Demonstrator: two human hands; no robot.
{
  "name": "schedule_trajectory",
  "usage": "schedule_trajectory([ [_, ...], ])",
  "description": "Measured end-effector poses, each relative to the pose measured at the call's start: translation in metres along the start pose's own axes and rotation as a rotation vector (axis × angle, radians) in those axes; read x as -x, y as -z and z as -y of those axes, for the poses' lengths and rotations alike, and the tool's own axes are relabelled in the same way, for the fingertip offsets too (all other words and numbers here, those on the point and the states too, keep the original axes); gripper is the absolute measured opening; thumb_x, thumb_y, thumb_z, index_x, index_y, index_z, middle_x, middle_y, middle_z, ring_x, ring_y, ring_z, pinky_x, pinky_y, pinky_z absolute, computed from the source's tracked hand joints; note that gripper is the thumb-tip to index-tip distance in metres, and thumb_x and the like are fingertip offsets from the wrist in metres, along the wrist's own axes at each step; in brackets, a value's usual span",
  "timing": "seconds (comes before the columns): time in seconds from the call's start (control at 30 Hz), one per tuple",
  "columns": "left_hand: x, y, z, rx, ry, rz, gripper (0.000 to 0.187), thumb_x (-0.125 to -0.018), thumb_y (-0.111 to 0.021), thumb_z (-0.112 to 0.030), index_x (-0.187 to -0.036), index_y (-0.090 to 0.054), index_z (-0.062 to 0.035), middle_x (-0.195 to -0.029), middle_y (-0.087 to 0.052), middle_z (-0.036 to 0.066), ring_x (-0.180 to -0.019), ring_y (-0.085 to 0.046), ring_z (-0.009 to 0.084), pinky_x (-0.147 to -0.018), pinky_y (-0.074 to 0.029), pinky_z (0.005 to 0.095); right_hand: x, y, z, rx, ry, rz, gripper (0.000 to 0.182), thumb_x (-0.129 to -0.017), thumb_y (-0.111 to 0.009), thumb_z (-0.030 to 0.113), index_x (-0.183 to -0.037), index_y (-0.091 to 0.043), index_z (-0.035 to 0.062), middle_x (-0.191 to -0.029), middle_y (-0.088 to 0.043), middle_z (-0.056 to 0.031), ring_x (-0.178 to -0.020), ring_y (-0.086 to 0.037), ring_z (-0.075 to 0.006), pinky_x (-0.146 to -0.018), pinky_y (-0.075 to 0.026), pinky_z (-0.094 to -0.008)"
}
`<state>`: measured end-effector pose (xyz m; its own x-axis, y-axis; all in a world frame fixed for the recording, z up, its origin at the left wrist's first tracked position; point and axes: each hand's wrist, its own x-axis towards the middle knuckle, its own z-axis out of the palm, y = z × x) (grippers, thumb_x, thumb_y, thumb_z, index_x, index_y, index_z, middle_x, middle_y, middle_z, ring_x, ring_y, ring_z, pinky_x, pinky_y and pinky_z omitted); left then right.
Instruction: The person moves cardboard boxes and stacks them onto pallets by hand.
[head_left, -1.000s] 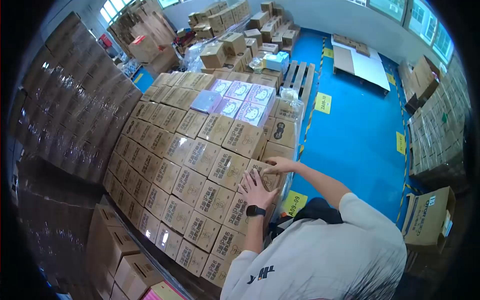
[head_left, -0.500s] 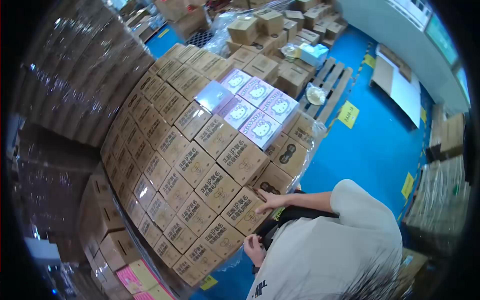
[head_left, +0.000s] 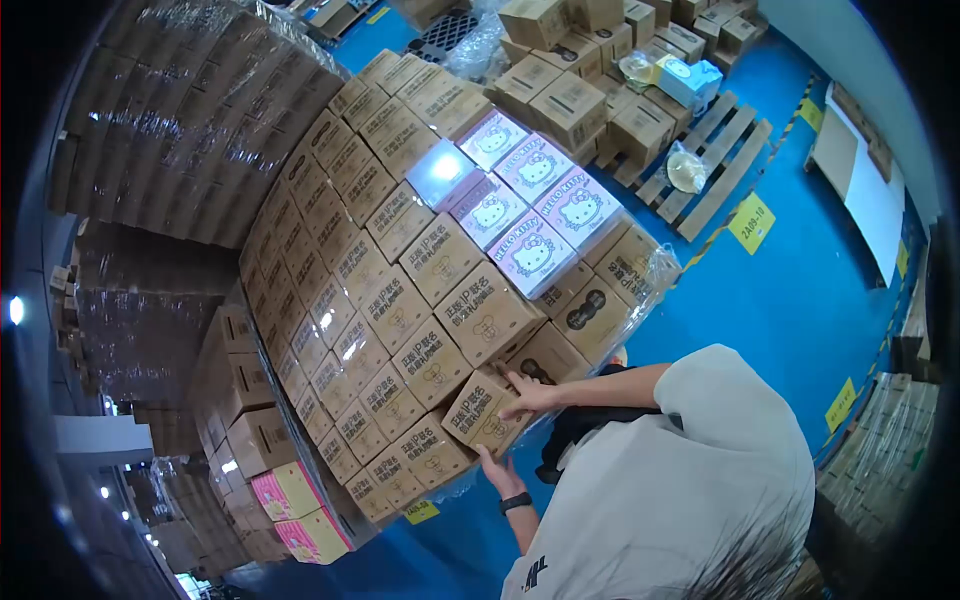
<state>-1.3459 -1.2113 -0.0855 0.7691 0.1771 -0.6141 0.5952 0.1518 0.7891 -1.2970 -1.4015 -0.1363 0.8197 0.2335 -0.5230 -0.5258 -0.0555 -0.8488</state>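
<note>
A brown cardboard carton [head_left: 482, 412] printed with Chinese characters sits tilted at the near edge of a stack of matching cartons [head_left: 432, 362]. My right hand [head_left: 532, 394] grips its upper side, the thumb lying across its printed face. Against the lower corner of that carton presses my left hand [head_left: 497, 474], palm up, with a dark band on the wrist; some of its fingertips are hidden. Beside my right hand, an open gap shows another carton [head_left: 548, 356] lying lower down.
Pink Hello Kitty boxes [head_left: 530, 252] rest on the stack. Clear wrap [head_left: 655, 275] hangs along its edge. A wooden pallet [head_left: 715, 165] and more cartons [head_left: 570, 105] stand behind. Wrapped stacks [head_left: 170, 120] rise at left. The blue floor [head_left: 740, 310] carries yellow labels [head_left: 752, 224].
The carton has turned and shifted out of line with its row. My left hand has moved up from below the stack onto the carton's lower corner. The view has shifted slightly.
</note>
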Motion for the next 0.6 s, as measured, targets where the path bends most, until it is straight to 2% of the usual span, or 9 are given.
schedule_trajectory([
  [0.07,-0.001,0.001,0.007,-0.018,0.013,-0.037,0.065,-0.091,-0.047,-0.058,-0.135,-0.042,-0.0111,-0.131,-0.048,0.005,-0.119,-0.042,0.0191,-0.100,-0.029,0.0413,0.002,-0.004,0.003,0.037,-0.065,-0.031,0.123,-0.062,-0.074,0.059,-0.149,-0.001,0.0117,-0.145,-0.021,-0.0319,-0.132,-0.023,-0.0486,-0.109,-0.023,-0.0480],
  [0.17,0.008,-0.007,0.011,-0.023,0.056,0.026,0.064,-0.090,-0.047,-0.058,-0.133,-0.043,-0.0107,-0.129,-0.049,0.005,-0.115,-0.043,0.0187,-0.099,-0.030,0.0407,0.001,0.007,-0.006,0.077,-0.005,0.018,0.121,-0.063,-0.073,0.057,-0.150,0.000,0.0152,-0.144,-0.021,-0.0318,-0.131,-0.022,-0.0507,-0.107,-0.025,-0.0501],
  [0.27,0.032,-0.020,0.012,-0.115,0.028,0.121,0.060,-0.092,-0.049,-0.054,-0.132,-0.044,-0.0101,-0.127,-0.050,0.005,-0.113,-0.044,0.0178,-0.097,-0.031,0.0394,0.042,0.046,0.016,-0.006,0.028,0.082,0.124,-0.061,-0.072,0.059,-0.150,0.001,0.0145,-0.144,-0.022,-0.0318,-0.132,-0.021,-0.0503,-0.107,-0.024,-0.0500],
  [0.3,0.034,-0.024,0.015,-0.158,-0.011,0.142,0.057,-0.093,-0.049,-0.052,-0.131,-0.044,-0.0098,-0.126,-0.050,0.004,-0.113,-0.044,0.0172,-0.097,-0.031,0.0384,0.048,0.053,0.011,0.128,0.063,0.000,0.116,-0.068,-0.074,0.047,-0.150,0.002,0.0135,-0.143,-0.027,-0.0272,-0.131,-0.031,-0.0388,-0.104,-0.032,-0.0458],
  [0.33,0.042,-0.032,0.011,-0.198,-0.048,0.160,0.054,-0.094,-0.049,-0.049,-0.131,-0.045,-0.0096,-0.126,-0.051,0.004,-0.113,-0.044,0.0166,-0.096,-0.031,0.0374,0.061,0.064,0.013,-0.032,0.167,0.027,0.113,-0.071,-0.074,0.041,-0.150,0.002,0.0138,-0.143,-0.029,-0.0245,-0.129,-0.034,-0.0338,-0.101,-0.035,-0.0430],
  [0.4,0.054,-0.054,0.001,-0.173,-0.020,0.312,0.040,-0.096,-0.052,-0.033,-0.125,-0.048,-0.0052,-0.118,-0.055,0.004,-0.105,-0.050,0.0146,-0.090,-0.037,0.0295,0.098,0.092,0.019,-0.348,0.372,0.083,0.107,-0.076,-0.073,0.029,-0.150,0.002,0.0144,-0.142,-0.032,-0.0191,-0.124,-0.041,-0.0238,-0.097,-0.041,-0.0374],
  [0.47,0.059,-0.075,-0.003,-0.218,0.008,0.474,0.035,-0.096,-0.054,-0.026,-0.121,-0.049,-0.0023,-0.114,-0.057,0.006,-0.101,-0.052,0.0141,-0.087,-0.039,0.0273,0.136,0.122,0.026,-0.475,0.279,0.102,0.105,-0.079,-0.072,0.024,-0.150,0.005,0.0123,-0.151,-0.021,-0.0127,-0.136,-0.026,-0.0230,-0.107,-0.032,-0.0377],
  [0.5,0.048,-0.085,0.008,-0.315,-0.078,0.525,0.034,-0.094,-0.058,-0.022,-0.117,-0.050,0.0019,-0.108,-0.059,0.008,-0.098,-0.055,0.0144,-0.086,-0.042,0.0273,0.153,0.138,0.030,-0.477,0.265,0.080,0.105,-0.080,-0.072,0.025,-0.150,0.005,0.0132,-0.151,-0.021,-0.0126,-0.136,-0.027,-0.0235,-0.107,-0.032,-0.0377],
  [0.6,0.062,-0.148,-0.001,-0.390,-0.068,0.724,0.034,-0.091,-0.062,-0.021,-0.113,-0.053,0.0037,-0.108,-0.060,0.008,-0.100,-0.055,0.0139,-0.090,-0.041,0.0277,0.200,0.184,0.037,-0.396,0.185,-0.092,0.102,-0.080,-0.071,0.025,-0.151,0.002,0.0158,-0.150,-0.022,-0.0121,-0.135,-0.027,-0.0238,-0.106,-0.033,-0.0383],
])
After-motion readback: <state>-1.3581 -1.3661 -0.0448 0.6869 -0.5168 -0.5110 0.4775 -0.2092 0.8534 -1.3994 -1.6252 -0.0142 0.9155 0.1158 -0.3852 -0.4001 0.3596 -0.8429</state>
